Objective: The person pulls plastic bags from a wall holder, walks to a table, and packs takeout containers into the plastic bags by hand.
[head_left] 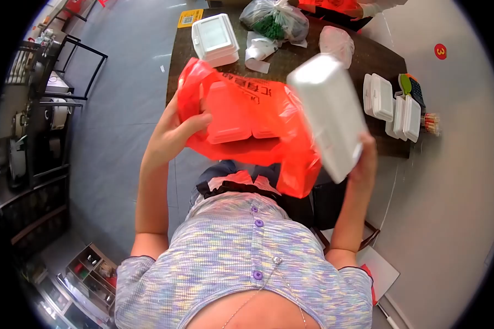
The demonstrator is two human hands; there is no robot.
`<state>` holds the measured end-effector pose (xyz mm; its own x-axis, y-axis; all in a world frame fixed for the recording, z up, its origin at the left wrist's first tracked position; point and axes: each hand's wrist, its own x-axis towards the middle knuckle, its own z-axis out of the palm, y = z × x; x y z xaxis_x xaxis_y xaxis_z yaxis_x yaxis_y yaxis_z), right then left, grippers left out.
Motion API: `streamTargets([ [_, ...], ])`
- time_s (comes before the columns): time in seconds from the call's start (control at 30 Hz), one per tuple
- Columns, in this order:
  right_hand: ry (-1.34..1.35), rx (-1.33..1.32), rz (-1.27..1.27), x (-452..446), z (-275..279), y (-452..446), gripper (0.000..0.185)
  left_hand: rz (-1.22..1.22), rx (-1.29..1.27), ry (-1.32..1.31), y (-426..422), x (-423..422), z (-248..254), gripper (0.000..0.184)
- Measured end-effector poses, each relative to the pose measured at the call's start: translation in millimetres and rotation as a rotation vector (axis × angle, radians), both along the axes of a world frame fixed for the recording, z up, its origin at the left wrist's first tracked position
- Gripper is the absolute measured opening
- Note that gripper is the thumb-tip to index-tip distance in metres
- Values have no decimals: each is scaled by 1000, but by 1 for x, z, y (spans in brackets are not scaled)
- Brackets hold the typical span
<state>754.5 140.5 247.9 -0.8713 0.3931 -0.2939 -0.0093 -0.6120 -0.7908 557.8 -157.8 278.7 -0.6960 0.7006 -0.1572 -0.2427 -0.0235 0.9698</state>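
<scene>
My left hand point(177, 129) grips the left edge of a red plastic bag point(241, 148) with dark printed characters. White takeout boxes show through the bag's thin film, low in its middle. In my right hand point(365, 159) is a white foam takeout box point(329, 109), tilted up on its side and blurred by motion. Its left side is up against the right part of the bag; whether it touches the film I cannot tell. The fingers of my right hand are partly hidden behind the box.
On the dark wooden table point(296, 57) sit a closed takeout box point(215, 39), a clear bag with greens point(271, 22), a paper roll point(260, 50) and a pinkish bag point(336, 45). More boxes point(379, 97) lie right, beside a calculator point(416, 90). A chair point(329, 203) stands below.
</scene>
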Motion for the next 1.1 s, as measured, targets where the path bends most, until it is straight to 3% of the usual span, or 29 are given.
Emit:
streamTargets([
  [0.13, -97, -209, 139, -18, 0, -109, 54, -106, 75, -91, -21, -16, -2, 39],
  [0.27, -169, -338, 186, -13, -25, -140, 53, -187, 51, -112, -37, -16, -4, 41],
  [0.37, -311, -238, -28, -15, -64, -145, 43, -274, 47, -117, -33, -11, -7, 47],
  [0.4, -206, -218, -80, -31, -64, -149, 37, -294, 62, -141, -30, -9, -8, 48],
  [0.5, -153, -100, -296, -71, -84, -144, 39, -303, 53, -114, -21, -4, -14, 49],
  [0.6, -305, 17, -376, -102, -98, -129, 36, -320, 58, -181, -12, -3, -9, 47],
  [0.7, -384, 230, -399, -108, -128, -113, 40, -316, 96, -248, -7, -5, -16, 41],
  [0.73, -409, 379, -421, -104, -163, -101, 44, -322, 106, -257, -6, -7, -18, 39],
  [0.87, -464, 163, -392, -83, -153, -99, 50, -274, 97, -253, 0, -1, -16, 31],
  [0.97, -542, 234, -307, -75, -157, -83, 52, -284, 86, -314, -3, -4, -20, 41],
  [1.0, -607, 309, -262, -71, -158, -77, 44, -266, 73, -301, -1, -3, -21, 45],
  [1.1, -647, 761, -101, -55, -186, -54, 37, -240, 34, -316, 2, 1, -17, 63],
])
